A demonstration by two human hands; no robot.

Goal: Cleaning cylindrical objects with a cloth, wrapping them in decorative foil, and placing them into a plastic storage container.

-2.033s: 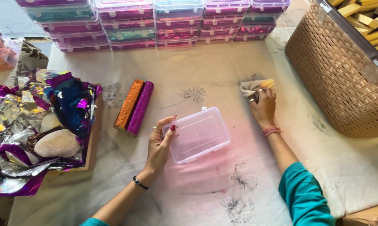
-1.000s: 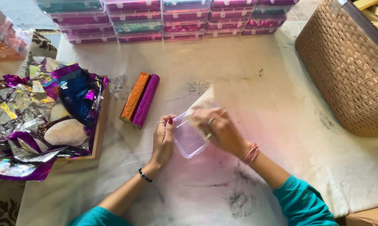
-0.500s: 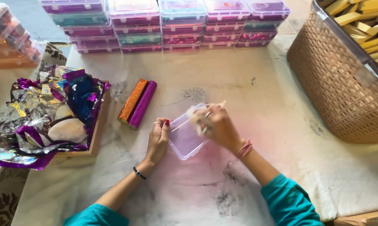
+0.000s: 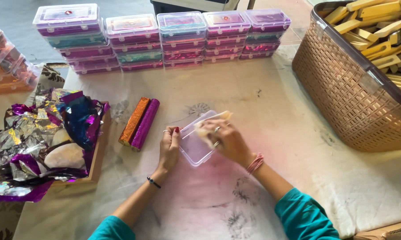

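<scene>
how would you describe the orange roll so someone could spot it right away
Start at the foil heap on the table's left side. Just right of it two glittery rolls lie touching, left of the left hand. The orange roll is the left one; its neighbour is purple.

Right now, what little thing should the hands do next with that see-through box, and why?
Probably press the cloth deeper into the clear plastic box. The right hand holds the cloth only at the box's far edge, while the left hand steadies its side on the table, so most of the inside looks untouched.
</scene>
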